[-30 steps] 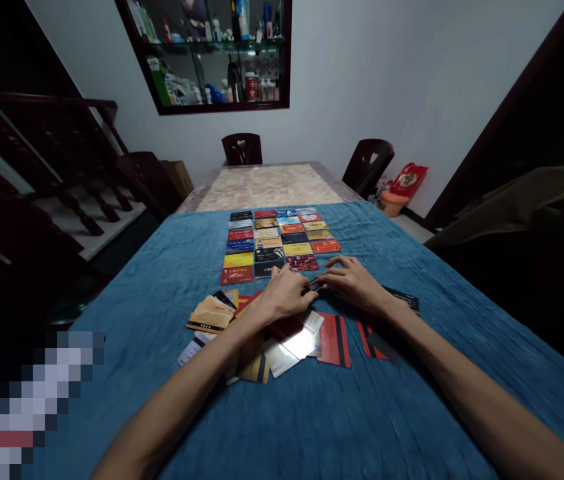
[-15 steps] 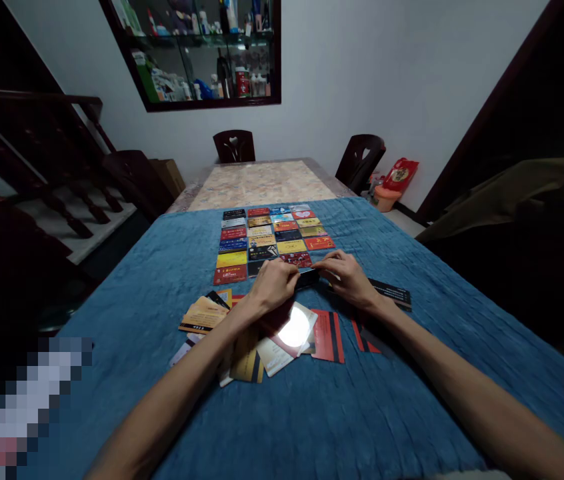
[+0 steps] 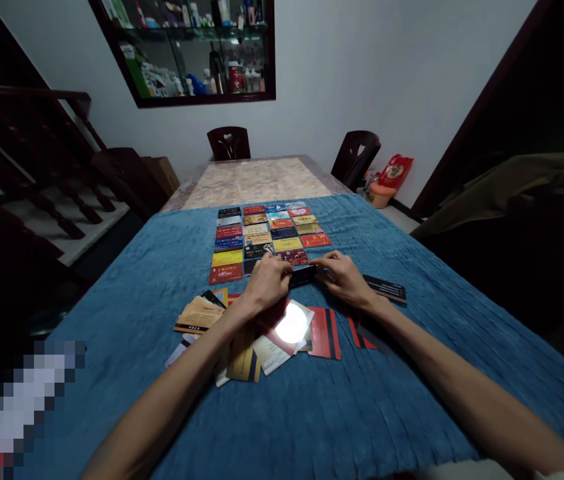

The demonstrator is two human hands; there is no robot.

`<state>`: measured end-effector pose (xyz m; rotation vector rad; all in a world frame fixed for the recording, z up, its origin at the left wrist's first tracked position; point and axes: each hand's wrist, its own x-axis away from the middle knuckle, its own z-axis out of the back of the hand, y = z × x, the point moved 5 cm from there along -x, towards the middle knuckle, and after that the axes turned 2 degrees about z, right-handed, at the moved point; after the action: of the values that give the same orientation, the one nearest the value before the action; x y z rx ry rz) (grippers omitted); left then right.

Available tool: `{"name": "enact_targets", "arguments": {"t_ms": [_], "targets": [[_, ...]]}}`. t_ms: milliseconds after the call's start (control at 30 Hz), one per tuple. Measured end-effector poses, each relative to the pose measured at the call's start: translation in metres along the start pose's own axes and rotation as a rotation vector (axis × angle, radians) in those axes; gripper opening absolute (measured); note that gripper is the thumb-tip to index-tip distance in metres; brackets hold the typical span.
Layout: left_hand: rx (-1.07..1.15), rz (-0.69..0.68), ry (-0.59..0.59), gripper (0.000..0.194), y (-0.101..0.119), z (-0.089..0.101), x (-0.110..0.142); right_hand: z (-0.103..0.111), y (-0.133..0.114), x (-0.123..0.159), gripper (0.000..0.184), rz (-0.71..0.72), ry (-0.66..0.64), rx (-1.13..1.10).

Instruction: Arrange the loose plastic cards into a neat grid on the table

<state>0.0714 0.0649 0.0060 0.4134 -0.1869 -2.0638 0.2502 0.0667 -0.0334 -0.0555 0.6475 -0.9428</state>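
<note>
A black plastic card (image 3: 303, 276) is gripped at its two short ends, between my left hand (image 3: 271, 279) and my right hand (image 3: 343, 277). Fingers and thumb of each hand are pinched on it. Just beyond lie cards in rows, among them a yellow card (image 3: 227, 258), a red card (image 3: 226, 273) and a dark red card (image 3: 293, 257) close to my fingertips. Nearer me spreads a loose heap of cards, with a gold card (image 3: 243, 357) and a red striped card (image 3: 325, 333). A black card (image 3: 386, 289) lies beside my right wrist. My left forearm hides part of the heap.
A blue cloth (image 3: 312, 413) covers the near part of the table; the far tabletop (image 3: 257, 179) is patterned. Dark chairs (image 3: 231, 143) stand around it. A glass-shelved cabinet (image 3: 202, 60) is set in the wall. A stair railing (image 3: 22, 133) rises at left.
The black card tilts so that more of its face shows between my hands. Both hands keep their hold. The whole view has shifted slightly.
</note>
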Motion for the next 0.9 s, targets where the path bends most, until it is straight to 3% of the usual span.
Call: {"name": "enact_targets", "arguments": {"t_ms": [167,467,667,900], "targets": [[0.048,0.016,0.027,0.022,-0.002,0.001,0.0,0.002,0.001,0.0,0.038,0.015,0.007,-0.032],[0.244,0.064,0.224,0.017,-0.007,0.01,-0.001,0.004,0.011,0.002,0.025,-0.011,0.159,-0.172],[0.259,0.087,0.19,0.013,-0.005,0.01,0.001,0.009,0.01,0.001,0.012,-0.069,0.203,-0.302],[0.187,0.118,0.057,0.013,-0.002,0.001,0.002,0.013,0.002,-0.002,0.014,-0.134,0.202,-0.466]]}}
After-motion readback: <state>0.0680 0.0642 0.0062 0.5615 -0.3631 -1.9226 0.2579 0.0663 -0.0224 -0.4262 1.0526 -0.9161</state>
